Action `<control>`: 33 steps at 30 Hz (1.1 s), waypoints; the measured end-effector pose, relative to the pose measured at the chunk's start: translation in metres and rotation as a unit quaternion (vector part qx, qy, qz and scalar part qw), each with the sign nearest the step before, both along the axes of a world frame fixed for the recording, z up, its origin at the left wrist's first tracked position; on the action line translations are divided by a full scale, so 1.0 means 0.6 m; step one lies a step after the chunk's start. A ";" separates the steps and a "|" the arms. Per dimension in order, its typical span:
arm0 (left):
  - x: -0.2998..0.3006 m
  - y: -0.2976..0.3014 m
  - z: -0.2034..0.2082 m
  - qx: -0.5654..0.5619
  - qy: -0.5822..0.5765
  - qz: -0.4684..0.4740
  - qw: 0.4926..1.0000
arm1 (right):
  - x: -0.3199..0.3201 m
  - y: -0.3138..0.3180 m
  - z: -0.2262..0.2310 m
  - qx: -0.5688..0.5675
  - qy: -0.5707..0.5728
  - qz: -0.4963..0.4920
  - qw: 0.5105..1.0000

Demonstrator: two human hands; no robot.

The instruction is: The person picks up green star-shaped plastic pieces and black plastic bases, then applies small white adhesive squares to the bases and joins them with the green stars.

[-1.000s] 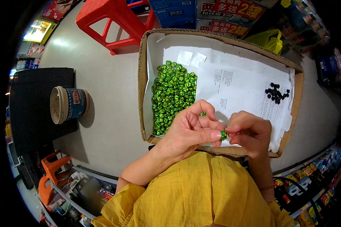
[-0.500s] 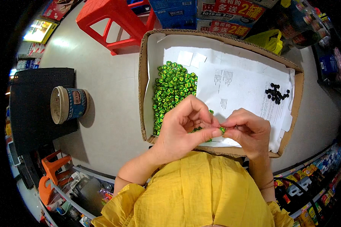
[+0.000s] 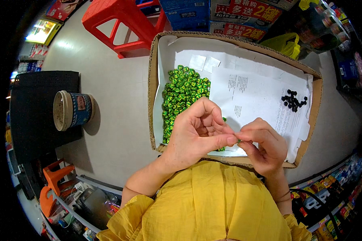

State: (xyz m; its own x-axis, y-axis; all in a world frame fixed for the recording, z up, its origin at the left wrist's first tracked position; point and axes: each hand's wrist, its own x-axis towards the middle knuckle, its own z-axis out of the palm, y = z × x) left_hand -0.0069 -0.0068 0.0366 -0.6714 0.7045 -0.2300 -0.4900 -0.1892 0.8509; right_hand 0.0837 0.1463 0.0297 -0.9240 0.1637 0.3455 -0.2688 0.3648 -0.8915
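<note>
My left hand and my right hand meet over the front part of a shallow cardboard box. Between their pinched fingertips is a small green-wrapped piece, mostly hidden by the fingers. Left of my hands, a dense heap of small shiny green-and-yellow wrapped pieces fills the box's left side. Several small black pieces lie loosely grouped on a white printed sheet at the right. My left hand and the wrist behind it cover part of the heap.
Two small white squares lie behind the heap. A red plastic stool stands beyond the box, next to stacked cartons. On the left, a bucket stands by a black panel. Shelves of packets line the lower right.
My hands stay nearly in place, fingertips still together. Less of the green-wrapped piece shows between them, and my right thumb and fingers have shifted slightly.
</note>
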 end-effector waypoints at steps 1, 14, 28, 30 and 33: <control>-0.001 0.001 0.000 0.001 -0.016 0.001 1.000 | 0.000 0.001 0.000 0.000 0.000 0.000 1.000; 0.032 0.007 -0.010 0.099 -0.015 0.005 0.995 | 0.013 0.003 -0.030 -0.398 0.006 0.071 0.915; 0.023 0.014 -0.037 0.134 -0.050 -0.032 0.989 | 0.008 0.008 -0.020 -0.346 -0.006 0.086 0.934; 0.023 0.012 -0.031 0.109 -0.056 -0.021 0.992 | 0.005 0.014 -0.015 -0.159 -0.008 0.017 0.987; 0.025 0.012 -0.028 0.089 -0.062 0.014 0.994 | -0.003 0.013 -0.016 0.007 0.080 -0.010 0.997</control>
State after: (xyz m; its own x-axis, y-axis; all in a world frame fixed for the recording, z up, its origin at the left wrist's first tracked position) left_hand 0.0080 0.0001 0.0198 -0.6655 0.7229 -0.1857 -0.5816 -0.3463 0.7361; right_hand 0.0817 0.1544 0.0199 -0.8531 0.1759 0.4912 -0.3998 0.3845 -0.8321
